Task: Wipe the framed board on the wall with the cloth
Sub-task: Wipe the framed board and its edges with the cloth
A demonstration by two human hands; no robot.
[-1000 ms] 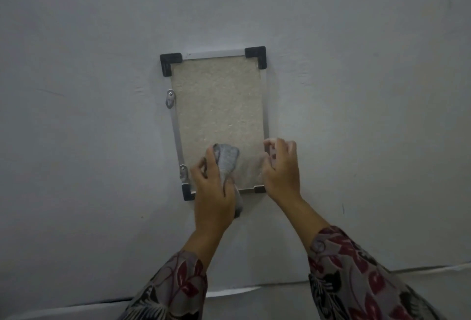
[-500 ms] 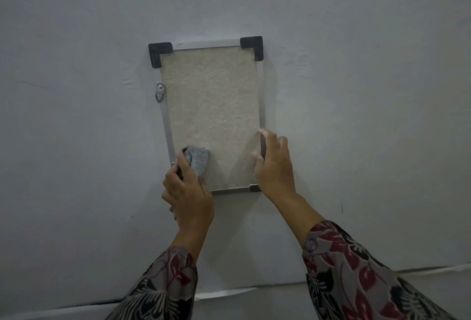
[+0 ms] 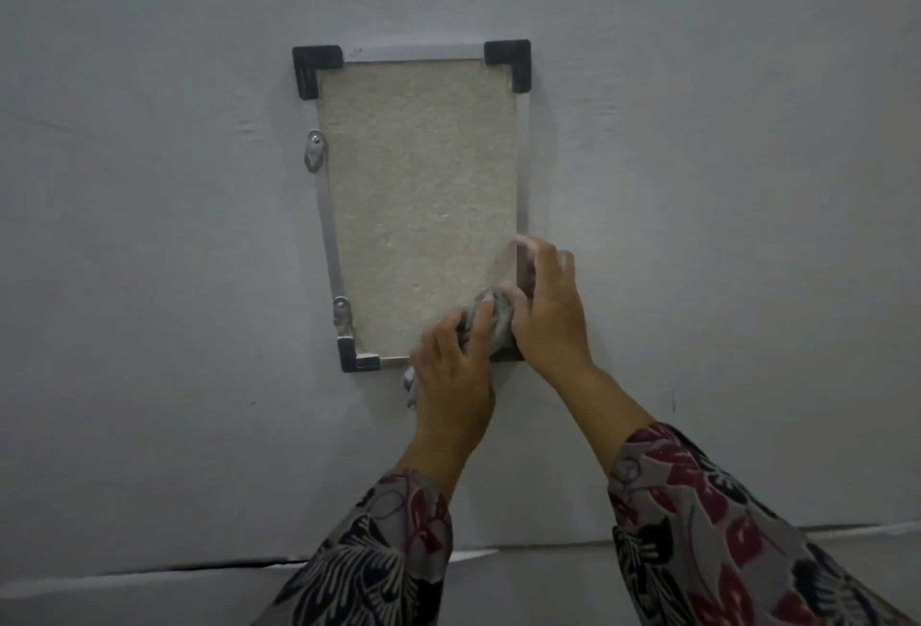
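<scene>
A framed board (image 3: 418, 187) hangs on the grey wall, with a beige rough panel, silver metal rails and black corner caps. My left hand (image 3: 456, 371) is closed around a crumpled grey cloth (image 3: 496, 314) and presses it on the board's lower right area. A tail of the cloth hangs below the frame. My right hand (image 3: 548, 306) lies flat against the frame's lower right edge, fingers spread, touching the cloth hand. It hides the bottom right corner cap.
Two small metal hanger clips (image 3: 315, 150) stick out from the frame's left rail. The grey wall (image 3: 722, 177) surrounds the board. A dark seam (image 3: 224, 566) runs across the wall low down.
My left hand has swept the cloth from the board's lower left across to the lower right, beside my right hand. My right hand has stayed on the frame's right edge.
</scene>
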